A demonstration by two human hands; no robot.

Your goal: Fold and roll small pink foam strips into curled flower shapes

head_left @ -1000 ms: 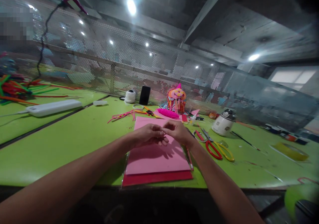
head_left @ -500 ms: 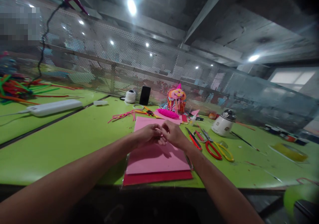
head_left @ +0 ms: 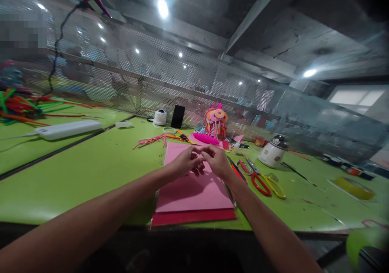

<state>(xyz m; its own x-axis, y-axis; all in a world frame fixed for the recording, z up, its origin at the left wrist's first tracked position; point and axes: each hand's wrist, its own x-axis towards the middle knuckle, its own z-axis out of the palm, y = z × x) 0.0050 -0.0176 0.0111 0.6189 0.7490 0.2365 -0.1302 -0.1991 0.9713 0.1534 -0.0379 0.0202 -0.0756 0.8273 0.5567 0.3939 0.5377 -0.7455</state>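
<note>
Over a stack of pink sheets (head_left: 194,198), with a red sheet (head_left: 194,217) showing along its near edge, my two hands meet at the fingertips. My left hand (head_left: 187,162) is curled, thumb and forefinger drawn together. From the other side my right hand (head_left: 216,160) bends its fingers down in a pinch against the left fingertips. Whatever lies between them is too small or too hidden to make out. Just beyond the hands is a bright pink fuzzy strip (head_left: 206,138). Behind it stands a pink and orange smiling figure with hanging strips (head_left: 216,121).
Right of the sheets lie scissors with red and yellow handles (head_left: 260,184), a red-and-black cutter (head_left: 238,171) and a white jug (head_left: 272,153). Pink cords (head_left: 150,140) and a phone (head_left: 178,116) are beyond. A power strip (head_left: 69,129) lies left. A mesh partition (head_left: 152,78) edges the table.
My hands stay together over the pink sheets, and their fingers have shifted slightly, with the right knuckles more raised. The whole view has moved a little. The things on the table keep their places.
</note>
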